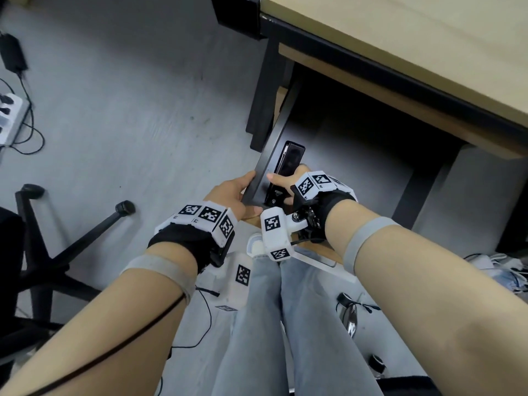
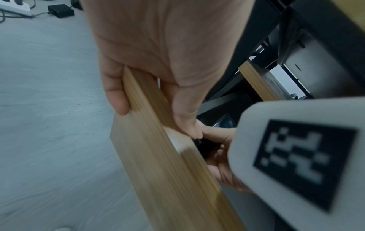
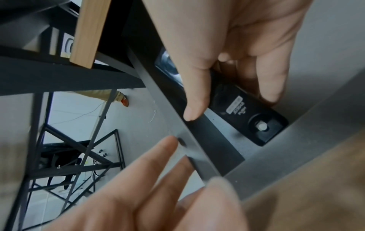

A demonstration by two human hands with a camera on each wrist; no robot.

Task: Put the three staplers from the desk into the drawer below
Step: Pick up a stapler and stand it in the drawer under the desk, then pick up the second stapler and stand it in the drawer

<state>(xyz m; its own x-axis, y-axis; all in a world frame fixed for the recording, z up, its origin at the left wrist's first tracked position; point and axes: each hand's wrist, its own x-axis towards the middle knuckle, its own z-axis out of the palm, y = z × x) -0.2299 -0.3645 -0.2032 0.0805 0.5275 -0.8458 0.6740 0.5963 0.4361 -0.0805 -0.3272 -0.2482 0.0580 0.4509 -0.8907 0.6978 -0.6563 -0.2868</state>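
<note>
A long black stapler (image 1: 289, 161) lies lengthwise in the open drawer (image 1: 261, 174) under the desk (image 1: 400, 38), close against the drawer's left wall. My right hand (image 1: 285, 178) grips the stapler around its middle; the right wrist view shows thumb and fingers curled over the stapler (image 3: 247, 112), which lies on the grey drawer floor (image 3: 223, 128). My left hand (image 1: 237, 195) grips the drawer's near left corner. In the left wrist view, the left hand (image 2: 154, 118) holds the wooden front panel (image 2: 158, 164), thumb over its top edge. No other stapler is visible.
A black desk leg (image 1: 263, 95) stands just beyond the drawer. An office chair base (image 1: 57, 238) is on the floor at left, with a power strip (image 1: 8, 115) and cables further left. More cables (image 1: 500, 267) lie at right. My legs are below the drawer.
</note>
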